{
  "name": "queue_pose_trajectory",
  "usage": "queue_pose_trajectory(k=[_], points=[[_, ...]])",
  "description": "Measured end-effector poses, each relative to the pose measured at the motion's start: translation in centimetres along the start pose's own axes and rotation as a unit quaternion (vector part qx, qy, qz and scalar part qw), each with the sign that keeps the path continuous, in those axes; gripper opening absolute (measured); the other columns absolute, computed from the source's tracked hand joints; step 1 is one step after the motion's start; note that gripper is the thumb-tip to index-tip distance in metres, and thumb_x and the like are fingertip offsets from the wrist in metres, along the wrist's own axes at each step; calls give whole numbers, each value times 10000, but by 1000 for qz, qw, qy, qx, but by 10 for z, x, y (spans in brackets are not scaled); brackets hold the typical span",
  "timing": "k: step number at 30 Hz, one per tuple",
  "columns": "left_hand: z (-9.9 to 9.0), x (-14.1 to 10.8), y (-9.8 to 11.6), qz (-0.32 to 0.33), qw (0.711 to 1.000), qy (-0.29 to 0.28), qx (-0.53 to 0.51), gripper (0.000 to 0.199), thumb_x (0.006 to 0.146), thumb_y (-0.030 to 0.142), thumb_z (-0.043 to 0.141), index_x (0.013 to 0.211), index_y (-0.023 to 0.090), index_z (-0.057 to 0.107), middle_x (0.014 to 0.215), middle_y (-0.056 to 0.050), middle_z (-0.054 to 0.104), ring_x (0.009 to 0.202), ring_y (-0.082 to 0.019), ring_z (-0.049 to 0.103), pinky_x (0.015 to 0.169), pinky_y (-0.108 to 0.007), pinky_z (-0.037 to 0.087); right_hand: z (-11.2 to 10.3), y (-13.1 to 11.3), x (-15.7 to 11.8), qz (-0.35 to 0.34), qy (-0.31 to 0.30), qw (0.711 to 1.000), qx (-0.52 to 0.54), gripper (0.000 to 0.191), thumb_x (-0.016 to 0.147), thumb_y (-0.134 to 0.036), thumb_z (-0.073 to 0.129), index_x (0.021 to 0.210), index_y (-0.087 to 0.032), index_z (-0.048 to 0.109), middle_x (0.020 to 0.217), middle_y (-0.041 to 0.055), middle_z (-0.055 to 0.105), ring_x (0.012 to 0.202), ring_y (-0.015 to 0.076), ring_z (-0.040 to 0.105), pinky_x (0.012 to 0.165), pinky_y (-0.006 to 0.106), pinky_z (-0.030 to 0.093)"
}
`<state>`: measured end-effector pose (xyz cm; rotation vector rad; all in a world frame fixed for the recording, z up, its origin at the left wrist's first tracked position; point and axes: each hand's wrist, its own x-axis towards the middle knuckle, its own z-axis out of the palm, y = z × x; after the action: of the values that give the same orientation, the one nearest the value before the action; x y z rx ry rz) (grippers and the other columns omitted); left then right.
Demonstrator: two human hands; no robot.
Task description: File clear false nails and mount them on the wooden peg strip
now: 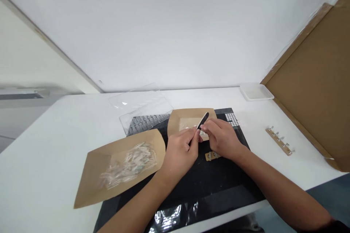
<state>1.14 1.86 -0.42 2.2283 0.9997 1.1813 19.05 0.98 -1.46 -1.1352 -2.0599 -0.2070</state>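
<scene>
A nail file, black on its face with a pale edge, slants up from between the fingers of my left hand. That hand is closed around its lower end. My right hand is pinched close against the file; whatever its fingertips hold is too small and covered to make out. Below the right hand lies a short tan strip with clear clips, partly hidden by the fingers. Behind both hands stands a brown paper tray with small pale pieces inside.
At left, a larger paper tray holds many clear plastic slivers. A black mat lies under the hands. Clear plastic sheets, a white dot sheet, a translucent box, another clip strip and a cardboard box surround it.
</scene>
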Motion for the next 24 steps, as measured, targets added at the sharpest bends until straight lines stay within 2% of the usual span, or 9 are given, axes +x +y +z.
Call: queue_pose_trajectory(k=[4,9,14,19,24], points=[[-3,1,-1,-1,1000,23,14,348,1048,235,552,730,178,684,682,0,715,598,-127,671,599,-238,461,2,-2,2,21,51,998,-8,184,1038,-107,477,918,-227,549,787,29,655,716,176,584,672,290,455],[-4,2,-1,1,1000,23,4,344,1046,226,562,725,174,674,717,-9,732,626,-132,687,634,-241,486,4,-2,1,-8,6,1000,19,191,1013,-72,481,922,-230,540,818,30,688,748,180,623,689,292,479],[-1,-1,2,-1,1000,12,-7,341,1051,220,549,739,175,679,696,1,708,601,-123,661,608,-242,462,4,3,3,23,71,997,4,182,1030,-93,480,931,-229,550,832,47,689,757,193,638,698,303,502],[4,-5,5,-3,1000,-6,-18,352,1048,212,543,722,177,671,691,-2,698,618,-129,668,621,-242,465,-7,4,0,31,14,998,54,180,1022,-83,500,938,-233,553,851,35,705,755,181,656,693,293,520],[1,-4,11,2,1000,3,-23,327,1050,212,540,743,183,650,712,2,694,636,-128,661,651,-244,470,-13,3,1,55,83,992,73,185,1024,-100,528,905,-241,535,893,50,731,842,193,703,736,305,561]])
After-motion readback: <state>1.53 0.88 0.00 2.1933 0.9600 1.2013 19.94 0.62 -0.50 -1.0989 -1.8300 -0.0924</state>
